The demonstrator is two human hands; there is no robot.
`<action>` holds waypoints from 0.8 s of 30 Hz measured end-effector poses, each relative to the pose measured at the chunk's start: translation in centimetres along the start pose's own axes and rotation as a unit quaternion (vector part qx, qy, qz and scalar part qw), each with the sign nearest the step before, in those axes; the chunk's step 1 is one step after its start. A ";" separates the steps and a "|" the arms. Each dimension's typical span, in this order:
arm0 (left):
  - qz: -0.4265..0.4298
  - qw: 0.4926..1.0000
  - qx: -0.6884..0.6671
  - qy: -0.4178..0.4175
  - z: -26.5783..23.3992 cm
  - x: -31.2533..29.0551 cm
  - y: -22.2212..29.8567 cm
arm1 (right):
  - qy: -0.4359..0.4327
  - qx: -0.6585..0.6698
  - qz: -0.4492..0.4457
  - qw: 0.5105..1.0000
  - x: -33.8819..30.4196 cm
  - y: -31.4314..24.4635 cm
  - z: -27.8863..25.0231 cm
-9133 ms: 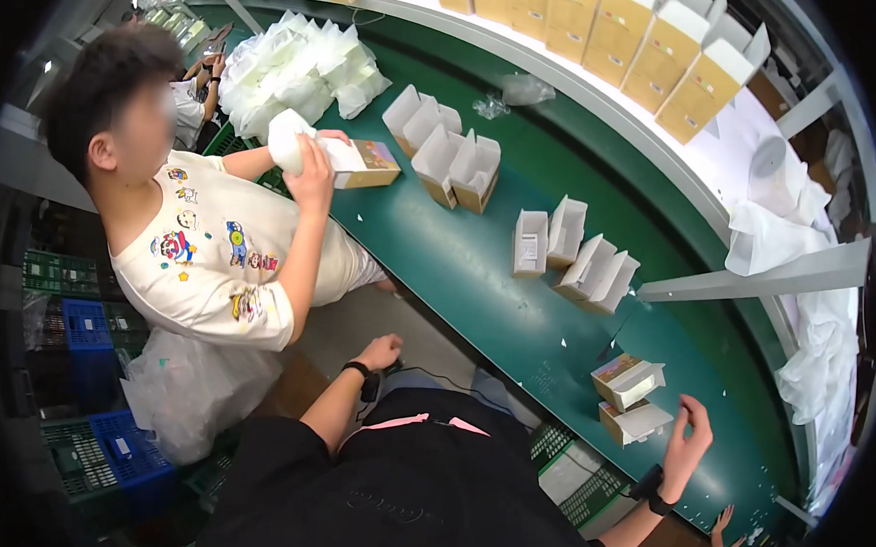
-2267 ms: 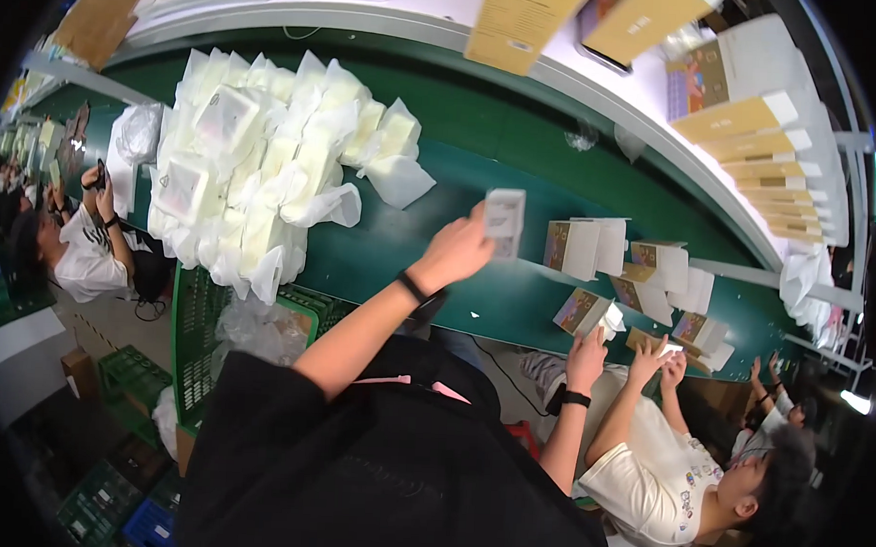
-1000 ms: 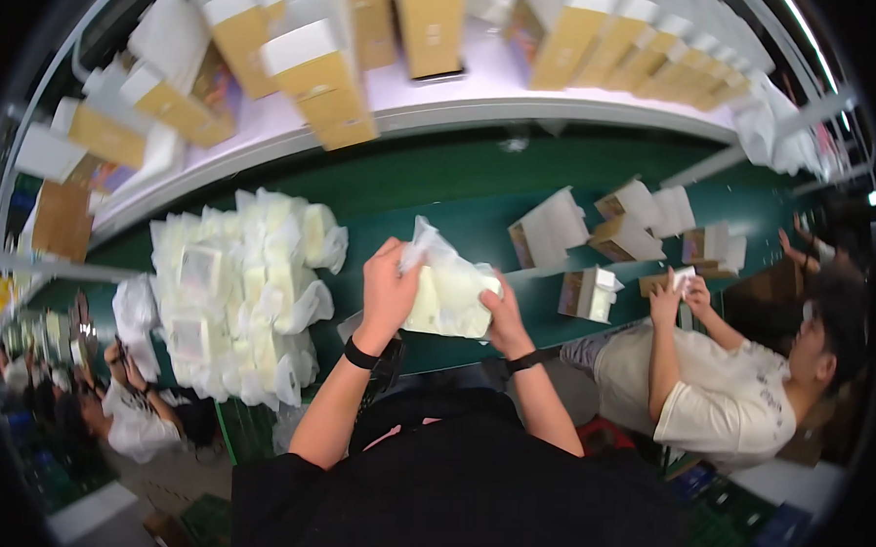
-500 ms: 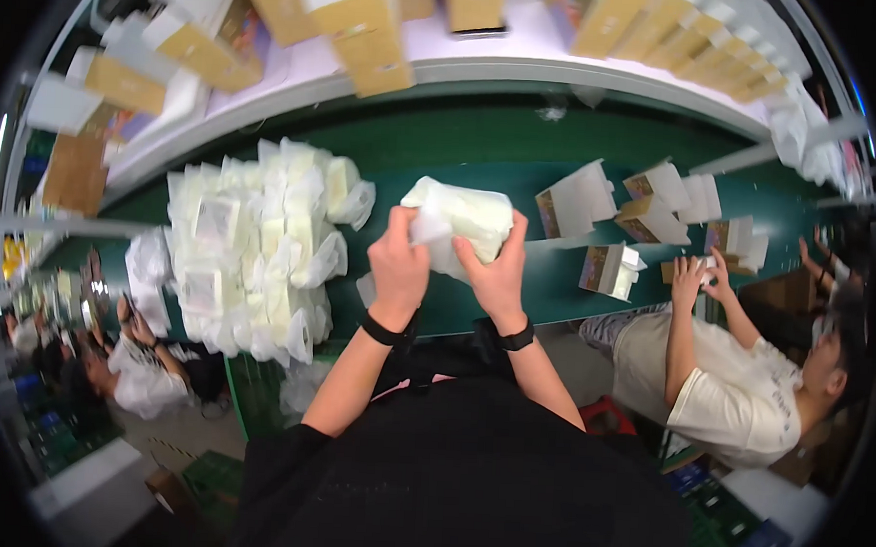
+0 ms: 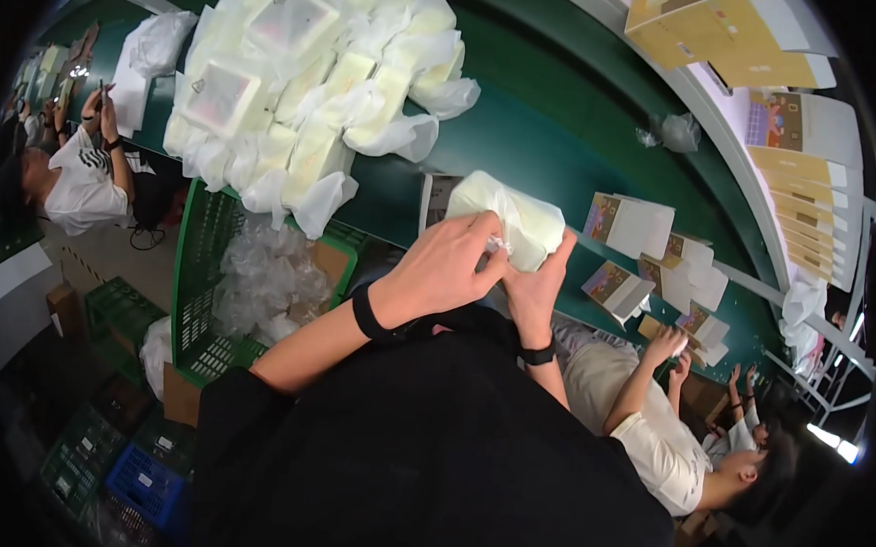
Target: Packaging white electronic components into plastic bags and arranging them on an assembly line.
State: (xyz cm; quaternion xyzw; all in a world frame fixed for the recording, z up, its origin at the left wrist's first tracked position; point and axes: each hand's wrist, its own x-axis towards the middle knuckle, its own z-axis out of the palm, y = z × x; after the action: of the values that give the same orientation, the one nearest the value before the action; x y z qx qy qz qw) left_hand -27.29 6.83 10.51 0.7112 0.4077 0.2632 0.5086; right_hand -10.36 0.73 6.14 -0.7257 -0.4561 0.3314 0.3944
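Note:
A pale yellow box in a thin translucent white bag is held up above the edge of the green table. My right hand supports it from its near right side, with the thumb along the box. The fingers of my left hand are closed in a pinch on gathered plastic at the near face. Behind the bagged box, partly hidden by it, lies a grey flat-sided item. To the left, a heap of similar bagged boxes covers much of the table.
A green crate holding crumpled clear plastic stands left of me. Several open printed cartons lie on the right of the table. A co-worker sits at the right. More cartons line a white shelf at the far right.
The view has turned, so the heap sits higher and the crate shows more. My left hand has gone from gripping the package's left side to pinching its plastic; my right hand stays on the box.

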 end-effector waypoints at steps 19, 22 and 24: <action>-0.213 0.965 -0.107 0.113 1.5 -0.6 -13.9 | -0.107 -0.284 0.069 0.950 3.9 -1.5 7.1; -0.215 0.957 -0.161 0.106 2.0 -1.4 -15.1 | -0.114 -0.322 0.030 0.939 2.8 -2.1 8.2; -0.185 0.957 -0.200 0.096 1.7 -1.7 -15.7 | -0.119 -0.353 -0.022 0.928 1.7 -2.1 9.0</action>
State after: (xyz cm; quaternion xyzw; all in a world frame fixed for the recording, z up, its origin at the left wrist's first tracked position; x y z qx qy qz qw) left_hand -31.76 6.90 -4.75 0.4785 0.5182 0.3074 0.6388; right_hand -18.13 5.27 3.59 -0.7632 -0.6030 0.2236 0.0626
